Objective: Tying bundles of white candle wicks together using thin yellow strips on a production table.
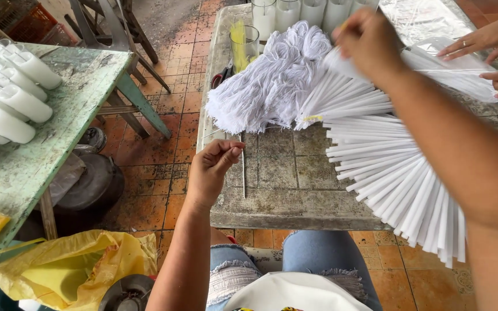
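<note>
Worn tiled tabletop (295, 173): a thin wick (243, 167) is pinched upright by the left hand (214, 167), while the right hand (367, 40) (apparently closed) is raised over fanned white tapers (387, 161).

Your left hand (214, 167) pinched a thin metal rod (243, 167) upright over the stone counter (283, 178) — your right hand (367, 40) reached past fanned white tapers (387, 167) beside the white wick bundle (272, 80).

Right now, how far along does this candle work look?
Finished white candles lie stacked on the green table. In hand: the left hand pinches a thin wick, the right hand reaches over fanned white tapers. A large bundle of white string remains unused.
</note>
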